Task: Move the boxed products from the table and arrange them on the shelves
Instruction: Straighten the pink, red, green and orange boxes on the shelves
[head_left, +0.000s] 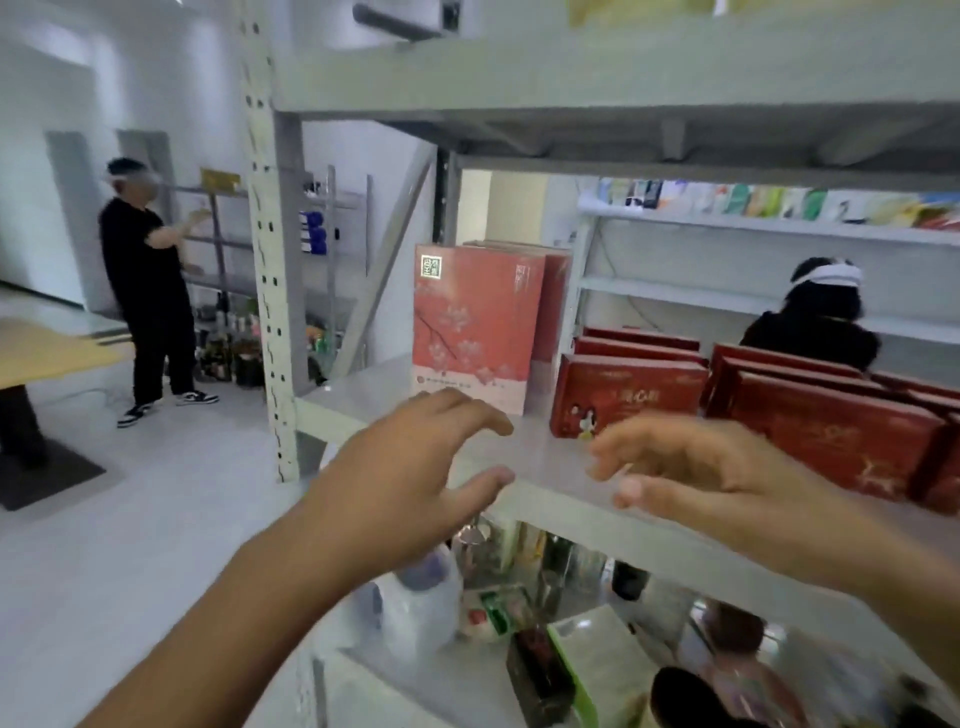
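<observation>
Grips both spread and empty: left grip (415, 467) and right grip (691, 467) hover at the shelf (540, 452) lip, pink box (475, 327) upright beside the red boxes (623, 395) already on it, so best fetch the next from the bench (47, 348), hold both sides, seat it flush.

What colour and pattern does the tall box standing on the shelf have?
Pink tall box with blossom branches, seen in the head view.

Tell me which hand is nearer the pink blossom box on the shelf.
Left. The left hand hovers at the base of the pink blossom box; the right hand sits farther right, before a dark red box.
</observation>
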